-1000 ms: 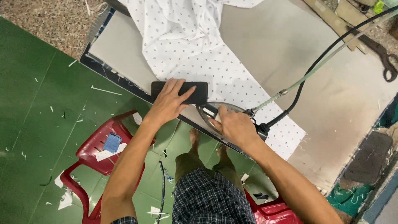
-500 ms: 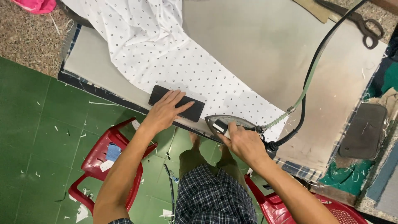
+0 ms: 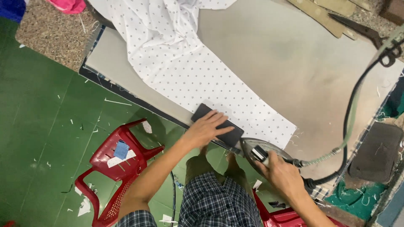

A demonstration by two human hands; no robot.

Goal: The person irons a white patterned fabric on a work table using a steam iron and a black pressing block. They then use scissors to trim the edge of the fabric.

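My left hand (image 3: 205,129) lies flat, fingers spread, on a dark rectangular block (image 3: 219,125) at the near edge of a white dotted cloth (image 3: 202,71). The cloth is spread over a grey padded ironing table (image 3: 286,59). My right hand (image 3: 281,173) grips the handle of a steam iron (image 3: 263,150), which sits at the table's near edge just right of the block. A black cord and a pale hose (image 3: 351,113) run from the iron up to the right.
A red plastic chair (image 3: 115,168) stands on the green floor left of my legs, with paper scraps on it. A dark pad (image 3: 376,151) lies at the right. Scissors (image 3: 357,29) and cardboard strips lie at the table's far edge.
The view has shifted, so the table now sits more to the right. My left hand stays on the dark block and my right hand keeps hold of the iron beside it.
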